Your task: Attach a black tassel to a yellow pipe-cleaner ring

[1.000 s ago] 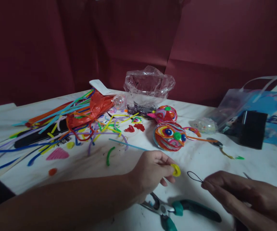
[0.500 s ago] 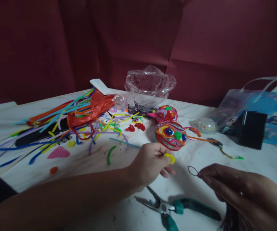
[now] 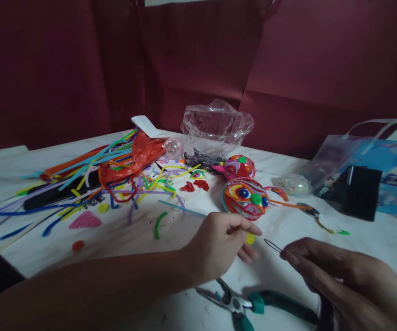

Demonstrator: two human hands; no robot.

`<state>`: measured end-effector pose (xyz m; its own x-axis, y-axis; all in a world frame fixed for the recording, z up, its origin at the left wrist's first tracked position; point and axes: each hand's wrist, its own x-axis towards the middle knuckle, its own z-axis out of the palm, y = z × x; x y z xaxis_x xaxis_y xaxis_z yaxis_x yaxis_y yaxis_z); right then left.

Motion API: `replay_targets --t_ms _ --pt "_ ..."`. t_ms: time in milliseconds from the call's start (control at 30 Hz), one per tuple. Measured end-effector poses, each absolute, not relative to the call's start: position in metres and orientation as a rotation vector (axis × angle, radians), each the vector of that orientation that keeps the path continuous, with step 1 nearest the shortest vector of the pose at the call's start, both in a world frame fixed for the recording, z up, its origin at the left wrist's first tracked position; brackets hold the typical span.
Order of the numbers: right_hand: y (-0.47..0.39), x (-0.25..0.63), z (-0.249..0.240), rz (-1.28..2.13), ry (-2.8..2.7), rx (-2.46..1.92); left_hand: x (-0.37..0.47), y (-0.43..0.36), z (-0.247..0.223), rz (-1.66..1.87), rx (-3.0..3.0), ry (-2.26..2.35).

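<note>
Between the thumb and fingers of my left hand (image 3: 215,246) is a small yellow coil (image 3: 250,238), fuzzy like pipe cleaner and mostly covered by the fingers. Opposite it, my right hand (image 3: 343,273) pinches a thin dark cord loop (image 3: 270,243) whose tip points toward the yellow coil, a small gap apart. Dark strands, like a tassel, hang under the right palm, largely hidden. Below both hands lie green-handled pliers (image 3: 235,304) with parted jaws. Just beyond my left hand sits a round, colourful pipe-cleaner face (image 3: 245,200) with blue eyes and a green nose.
Loose pipe cleaners (image 3: 98,158) and an orange-red plastic bag (image 3: 146,149) spread across the left. At the back stands a clear plastic bag (image 3: 217,122). A black box (image 3: 362,193) and a blue printed bag (image 3: 391,161) stand right. A pink piece (image 3: 85,219) lies left.
My left hand has shifted slightly right and its fingers now cover more of the yellow coil. The cord loop has turned narrower and come closer to the coil. The view has tilted slightly upward.
</note>
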<state>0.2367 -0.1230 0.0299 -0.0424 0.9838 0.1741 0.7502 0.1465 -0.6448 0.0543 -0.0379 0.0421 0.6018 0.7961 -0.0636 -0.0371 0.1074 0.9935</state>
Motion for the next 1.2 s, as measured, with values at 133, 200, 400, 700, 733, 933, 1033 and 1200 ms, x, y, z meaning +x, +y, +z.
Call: replay_targets --t_ms 133,200,400,700,733,933,1033,1200 --pt "-0.118 0.237 0.029 0.721 -1.893 -1.620 0.053 -0.038 0.039 0.722 1.325 0.692" --pt "-0.117 0.237 0.028 0.720 -1.915 -1.628 0.052 -0.038 0.036 0.696 1.367 0.662" --pt "-0.119 0.233 0.030 0.709 -1.942 -1.587 0.050 -0.041 0.031 0.657 1.491 0.686" --pt "-0.120 0.227 0.035 0.723 -1.938 -1.594 0.051 -0.042 0.033 0.669 1.530 0.688" --pt "-0.120 0.228 0.033 0.751 -1.941 -1.598 0.050 -0.042 0.033 0.680 1.588 0.702" --pt "-0.119 0.227 0.034 0.622 -2.051 -1.487 0.044 -0.044 0.037 0.761 2.011 0.759" --pt "-0.117 0.225 0.038 0.451 -2.065 -1.467 0.043 -0.044 0.039 0.759 2.094 0.776" --pt "-0.114 0.225 0.043 0.299 -2.102 -1.420 0.044 -0.040 0.040 0.731 2.131 0.774"
